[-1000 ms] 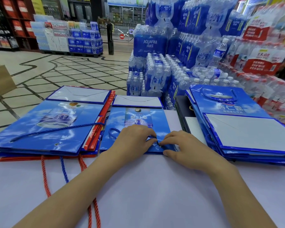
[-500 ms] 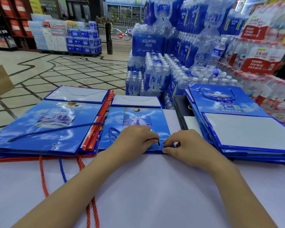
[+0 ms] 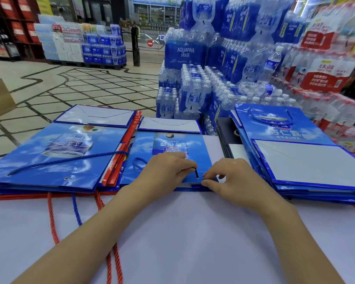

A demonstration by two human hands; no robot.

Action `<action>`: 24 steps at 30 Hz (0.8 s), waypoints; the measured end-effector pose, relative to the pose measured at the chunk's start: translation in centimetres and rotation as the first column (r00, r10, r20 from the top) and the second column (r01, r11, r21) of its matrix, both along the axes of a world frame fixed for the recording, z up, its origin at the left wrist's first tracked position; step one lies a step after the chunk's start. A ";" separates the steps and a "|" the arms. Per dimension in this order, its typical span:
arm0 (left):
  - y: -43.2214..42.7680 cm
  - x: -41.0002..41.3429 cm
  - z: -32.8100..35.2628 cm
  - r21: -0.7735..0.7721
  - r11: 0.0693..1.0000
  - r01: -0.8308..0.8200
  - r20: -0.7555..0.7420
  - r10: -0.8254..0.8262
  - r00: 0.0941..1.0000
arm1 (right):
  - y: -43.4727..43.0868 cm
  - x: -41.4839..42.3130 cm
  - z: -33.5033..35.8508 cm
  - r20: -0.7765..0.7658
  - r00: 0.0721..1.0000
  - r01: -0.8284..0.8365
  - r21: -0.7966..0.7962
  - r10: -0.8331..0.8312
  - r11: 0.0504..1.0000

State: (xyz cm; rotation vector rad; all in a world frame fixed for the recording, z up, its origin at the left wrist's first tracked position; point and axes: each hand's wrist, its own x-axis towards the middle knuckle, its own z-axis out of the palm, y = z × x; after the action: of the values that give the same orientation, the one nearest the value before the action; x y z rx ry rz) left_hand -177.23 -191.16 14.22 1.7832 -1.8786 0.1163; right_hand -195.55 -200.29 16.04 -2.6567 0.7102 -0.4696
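A flat blue paper gift bag (image 3: 195, 148) lies in the middle of the white table (image 3: 184, 238), its folded white bottom at the far end. My left hand (image 3: 164, 171) rests on the bag and pinches the dark end of its blue rope handle (image 3: 196, 173) close to the bag's near edge. A loop of that rope (image 3: 138, 163) shows left of my hand. My right hand (image 3: 234, 179) pinches the bag's near edge between thumb and forefinger, just right of the rope end.
A stack of flat blue and red bags (image 3: 55, 152) lies at the left, with red and blue cords (image 3: 51, 218) trailing over the table. Another blue stack (image 3: 303, 156) lies at the right. Shrink-wrapped packs of water bottles (image 3: 203, 87) rise behind the table.
My left hand has drawn the rope end out from the bag's near edge, so its dark tip now shows. My right hand's fingers have lifted slightly while still pinching the edge.
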 end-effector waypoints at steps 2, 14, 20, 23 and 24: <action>0.0 0.0 0.0 0.009 1.000 -0.009 0.001 0.009 1.000 | 0.0 0.0 0.0 0.005 1.000 -0.008 -0.003 0.008 1.000; -0.1 0.3 0.1 -0.014 1.000 -0.018 0.035 0.018 0.999 | 0.1 0.0 -0.1 0.067 0.996 -0.054 -0.041 0.056 0.998; 0.0 0.4 0.3 -0.031 0.999 0.031 -0.019 -0.032 0.999 | 0.0 0.0 -0.3 0.076 0.995 -0.067 -0.050 0.071 0.996; -0.1 0.2 0.2 -0.006 1.000 -0.005 -0.014 0.004 1.000 | 0.0 -0.1 -0.3 0.101 0.993 -0.061 -0.041 0.065 0.997; -0.1 0.1 0.2 0.017 1.000 -0.021 -0.001 0.021 1.000 | 0.0 -0.1 -0.3 0.095 0.994 -0.059 -0.036 0.062 0.998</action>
State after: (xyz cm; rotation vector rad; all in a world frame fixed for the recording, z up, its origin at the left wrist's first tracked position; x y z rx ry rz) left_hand -177.10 -191.29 14.41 1.8141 -1.8660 0.1070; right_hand -195.60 -200.32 15.77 -2.6577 0.5962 -0.5922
